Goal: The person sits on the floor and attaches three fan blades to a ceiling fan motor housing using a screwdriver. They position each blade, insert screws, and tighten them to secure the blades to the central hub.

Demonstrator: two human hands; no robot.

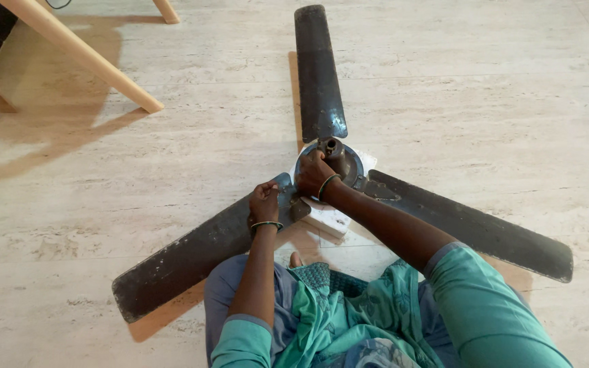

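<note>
A dark, dusty three-bladed ceiling fan [322, 82] lies on the floor in front of me, its round motor hub [349, 162] resting on a white block [328, 218]. My left hand [264, 202] grips the root of the near-left blade [192, 262], where it meets the hub. My right hand [313, 174] is closed on the hub's left side, just beside the short central shaft [332, 146]. What the right fingers pinch is hidden. A third blade [478, 232] stretches off to the right. Both wrists wear thin bangles.
Pale streaked stone floor [485, 102] all around. Light wooden furniture legs [83, 54] stand at the upper left. My folded knees in teal and grey cloth [349, 320] sit against the fan's near side.
</note>
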